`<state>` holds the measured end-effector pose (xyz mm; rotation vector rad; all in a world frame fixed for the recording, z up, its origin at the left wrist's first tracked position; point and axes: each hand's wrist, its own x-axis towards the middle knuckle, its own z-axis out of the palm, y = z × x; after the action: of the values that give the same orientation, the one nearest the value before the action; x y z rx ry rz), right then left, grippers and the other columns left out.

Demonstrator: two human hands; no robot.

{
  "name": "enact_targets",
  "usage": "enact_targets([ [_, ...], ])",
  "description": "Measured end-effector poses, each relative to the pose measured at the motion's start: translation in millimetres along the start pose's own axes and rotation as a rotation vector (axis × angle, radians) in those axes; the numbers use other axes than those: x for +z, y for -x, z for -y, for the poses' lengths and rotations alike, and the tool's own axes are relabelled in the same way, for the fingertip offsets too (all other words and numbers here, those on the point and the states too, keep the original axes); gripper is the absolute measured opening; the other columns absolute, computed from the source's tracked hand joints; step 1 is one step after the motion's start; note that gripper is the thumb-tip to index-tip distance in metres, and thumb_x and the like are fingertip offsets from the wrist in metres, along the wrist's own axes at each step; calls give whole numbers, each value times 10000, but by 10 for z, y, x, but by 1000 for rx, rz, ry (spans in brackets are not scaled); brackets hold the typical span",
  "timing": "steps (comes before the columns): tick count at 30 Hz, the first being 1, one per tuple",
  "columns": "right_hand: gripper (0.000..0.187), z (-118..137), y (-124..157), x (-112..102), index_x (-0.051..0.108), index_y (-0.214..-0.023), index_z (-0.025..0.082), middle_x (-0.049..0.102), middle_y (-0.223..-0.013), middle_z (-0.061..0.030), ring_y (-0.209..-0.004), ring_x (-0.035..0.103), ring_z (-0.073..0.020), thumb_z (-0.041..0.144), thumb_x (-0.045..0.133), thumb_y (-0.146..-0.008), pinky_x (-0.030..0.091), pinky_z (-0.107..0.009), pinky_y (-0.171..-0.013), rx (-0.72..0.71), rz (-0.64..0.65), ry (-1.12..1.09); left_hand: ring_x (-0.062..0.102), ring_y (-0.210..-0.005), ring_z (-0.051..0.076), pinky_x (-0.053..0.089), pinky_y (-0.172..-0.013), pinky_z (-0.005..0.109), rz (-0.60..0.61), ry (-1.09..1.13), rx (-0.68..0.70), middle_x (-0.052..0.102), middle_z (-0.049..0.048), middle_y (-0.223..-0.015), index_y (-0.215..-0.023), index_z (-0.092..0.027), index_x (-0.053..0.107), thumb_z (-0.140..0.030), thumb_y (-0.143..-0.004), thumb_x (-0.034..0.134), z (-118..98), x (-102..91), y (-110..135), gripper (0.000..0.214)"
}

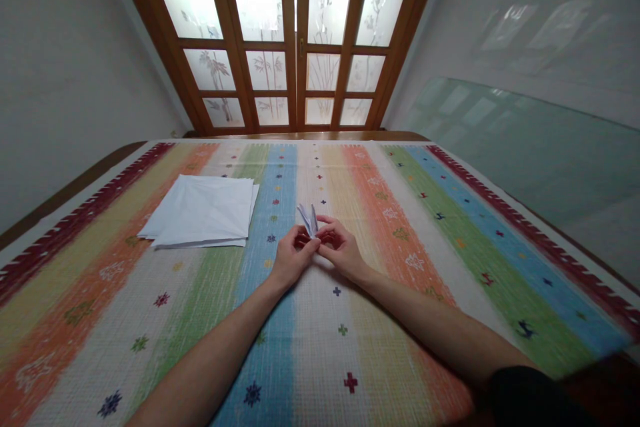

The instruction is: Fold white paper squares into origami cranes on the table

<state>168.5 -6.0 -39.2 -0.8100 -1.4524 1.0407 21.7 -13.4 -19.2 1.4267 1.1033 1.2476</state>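
Note:
A small folded piece of white paper (pixel 309 221) stands up between my two hands near the middle of the table, its pointed flaps spread apart at the top. My left hand (pixel 294 251) pinches its lower left side, thumb toward the centre. From the other side, my right hand (pixel 341 247) grips it with thumb and fingers closed. The two thumbs meet at the base of the paper, and the fingers hide its lower part. To the left of my hands lies a stack of white paper sheets (pixel 205 210), loosely squared, with edges slightly out of line.
A striped, patterned tablecloth (pixel 320 347) covers the table. Beyond the far edge stand wooden doors (pixel 296 80) with frosted panes. A glass panel (pixel 500 140) is along the right wall, and a plain wall (pixel 75 47) rises on the left.

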Motion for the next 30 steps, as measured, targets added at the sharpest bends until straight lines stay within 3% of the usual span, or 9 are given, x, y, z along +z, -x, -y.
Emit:
enact_targets([
  [6, 327, 3, -32, -21, 626, -765, 203, 631, -1176, -88, -831, 658, -160, 454, 813, -670, 556, -348, -794, 97, 2, -62, 534, -604, 123, 434, -617, 245, -39, 66, -7, 585, -28, -628, -651, -184, 561, -362, -655, 704, 9, -2, -30, 228],
  [12, 379, -11, -75, -38, 605, -750, 214, 628, -966, -29, -803, 631, -148, 442, 858, -584, 546, -325, -769, 143, 6, -135, 497, -575, 113, 411, -585, 237, -65, 65, -13, 563, -31, -590, -624, -178, 584, -353, -665, 714, 40, -3, -30, 222],
  [22, 310, -21, -69, -48, 606, -873, 216, 606, -813, 15, -663, 579, -108, 348, 792, -663, 500, -272, -657, 163, -15, -105, 525, -566, 117, 422, -585, 243, -86, 8, -7, 598, -17, -600, -655, -170, 605, -341, -723, 670, 65, -11, -25, 195],
  [30, 302, 33, -44, -18, 581, -793, 213, 607, -755, 14, -648, 575, -123, 392, 784, -658, 493, -267, -614, 151, -80, -4, 491, -539, 101, 403, -554, 225, -173, -149, 88, 530, -52, -580, -653, -193, 531, -272, -692, 657, 69, 1, -3, 154],
])
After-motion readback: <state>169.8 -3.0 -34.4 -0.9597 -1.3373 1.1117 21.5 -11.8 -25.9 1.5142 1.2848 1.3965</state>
